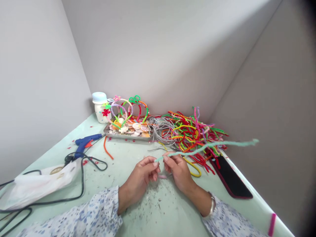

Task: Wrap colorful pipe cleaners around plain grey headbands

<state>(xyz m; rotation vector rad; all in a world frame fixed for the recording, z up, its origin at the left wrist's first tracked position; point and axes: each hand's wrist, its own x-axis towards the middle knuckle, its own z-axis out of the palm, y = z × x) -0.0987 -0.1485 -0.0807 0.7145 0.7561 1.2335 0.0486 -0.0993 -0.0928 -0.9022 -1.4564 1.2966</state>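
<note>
A mint-green pipe cleaner [208, 145] is pinched near its left end between the fingertips of my left hand [145, 171]. My right hand [178, 168] grips it just beside, thumb on top, and the long free end stretches away to the right. Both hands are closed, close together above the table. Below the fingers a short pale pink piece [162, 176] shows, with a thin wire beside it; I cannot tell whether either hand holds it. A yellow pipe cleaner loop [195, 168] lies just beyond my right hand.
A heap of coloured pipe cleaners [197, 128] and coiled grey wire [164, 130] lie at the back. Left of them are a metal tray [128, 137] of shells, decorated headbands [140, 105], and a white bottle [100, 112]. A blue glue gun [85, 143] and black phone [230, 179] flank the hands.
</note>
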